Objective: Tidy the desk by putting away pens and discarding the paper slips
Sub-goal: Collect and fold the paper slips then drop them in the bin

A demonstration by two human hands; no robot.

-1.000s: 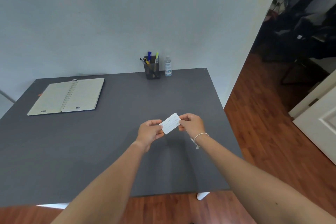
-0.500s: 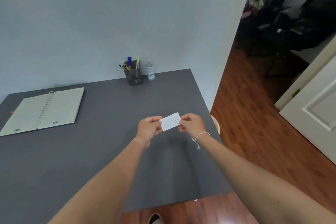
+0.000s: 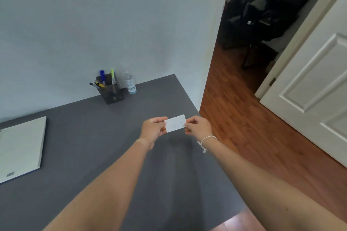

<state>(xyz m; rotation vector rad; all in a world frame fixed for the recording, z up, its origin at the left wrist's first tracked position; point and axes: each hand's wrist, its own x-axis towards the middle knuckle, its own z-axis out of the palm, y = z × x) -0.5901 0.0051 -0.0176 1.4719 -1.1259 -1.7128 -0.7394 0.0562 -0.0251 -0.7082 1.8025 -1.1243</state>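
Pinching slip (image 3: 175, 123) by its ends, left hand (image 3: 153, 130) and right hand (image 3: 199, 127) both closed on it, above desk (image 3: 93, 137), right of holder (image 3: 110, 90). Risking dropping it floorward if either pinch loosens; no bin showing.

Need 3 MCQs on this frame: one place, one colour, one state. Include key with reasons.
1. Where does the pen holder stand?
A. at the desk's far edge by the wall, beside the small bottle
B. on the open notebook
C. on the floor

2. What colour is the desk top?
A. white
B. dark grey
C. red

3. How is the paper slip held?
A. lying flat on the desk
B. pinched by the left hand and right hand, one at each end
C. tucked in the holder

Key: 1 A, holder and bottle sit together against the wall. 2 B, the surface is dark grey throughout. 3 B, both hands' fingertips grip the slip above the desk.
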